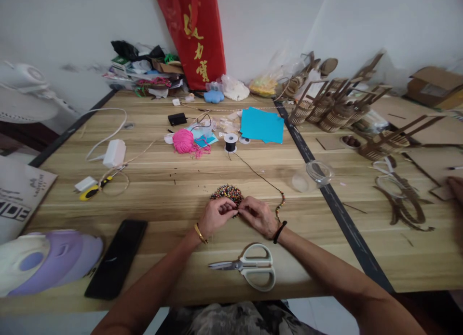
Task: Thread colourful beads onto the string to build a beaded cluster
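Observation:
My left hand (220, 214) and my right hand (259, 216) meet fingertip to fingertip at the near edge of a heap of small multicoloured beads (227, 192). Both are closed in a pinch. Black cord (257, 172) runs from a spool (230, 143) to a row of strung beads (280, 204), then passes under my right hand, whose fingertips appear to grip its end. What my left fingertips pinch is too small to make out. Scissors (244, 266) with pale handles lie just in front of me, blades pointing left.
Left are a black phone (115, 260), a purple-and-white device (54, 262) and a yellow cutter (94, 188). Beyond lie pink yarn (183, 141) and blue sheets (262, 125). Clear round containers (319, 174) and small wooden baskets (334, 114) stand right. Another person's hand (456, 188) shows at the right edge.

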Demonstrator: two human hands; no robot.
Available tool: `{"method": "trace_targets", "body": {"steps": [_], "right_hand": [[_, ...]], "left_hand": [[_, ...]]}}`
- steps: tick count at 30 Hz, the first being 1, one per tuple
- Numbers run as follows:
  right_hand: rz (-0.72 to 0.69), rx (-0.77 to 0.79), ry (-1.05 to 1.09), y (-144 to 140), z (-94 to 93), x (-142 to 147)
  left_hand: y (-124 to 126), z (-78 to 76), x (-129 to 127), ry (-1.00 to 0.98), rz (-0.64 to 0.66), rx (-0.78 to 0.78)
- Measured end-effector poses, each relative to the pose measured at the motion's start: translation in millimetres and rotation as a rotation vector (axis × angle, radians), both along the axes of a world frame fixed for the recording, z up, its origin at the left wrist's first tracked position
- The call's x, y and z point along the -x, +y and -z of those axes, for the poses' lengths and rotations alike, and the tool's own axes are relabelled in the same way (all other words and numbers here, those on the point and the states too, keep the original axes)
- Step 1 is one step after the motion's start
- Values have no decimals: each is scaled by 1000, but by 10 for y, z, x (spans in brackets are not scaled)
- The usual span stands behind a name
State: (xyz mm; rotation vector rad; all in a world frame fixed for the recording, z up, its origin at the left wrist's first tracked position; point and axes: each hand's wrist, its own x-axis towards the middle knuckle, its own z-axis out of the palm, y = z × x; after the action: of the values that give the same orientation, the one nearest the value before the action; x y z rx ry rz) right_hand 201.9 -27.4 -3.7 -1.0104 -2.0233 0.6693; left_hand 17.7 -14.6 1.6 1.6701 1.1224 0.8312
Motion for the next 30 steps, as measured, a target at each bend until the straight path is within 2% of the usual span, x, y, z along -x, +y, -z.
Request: {"method": "trace_targets", "body": {"steps": [7, 18, 30], "right_hand": [[-53, -84, -4, -4, 58, -7], [-60, -51, 8, 13, 26, -29], [-71, -56, 6, -3, 6, 13]], "left_hand": [[-5, -66, 57, 85, 82, -29], [55, 18, 98, -50, 138, 82], [67, 36, 114, -61, 153, 0]]}}
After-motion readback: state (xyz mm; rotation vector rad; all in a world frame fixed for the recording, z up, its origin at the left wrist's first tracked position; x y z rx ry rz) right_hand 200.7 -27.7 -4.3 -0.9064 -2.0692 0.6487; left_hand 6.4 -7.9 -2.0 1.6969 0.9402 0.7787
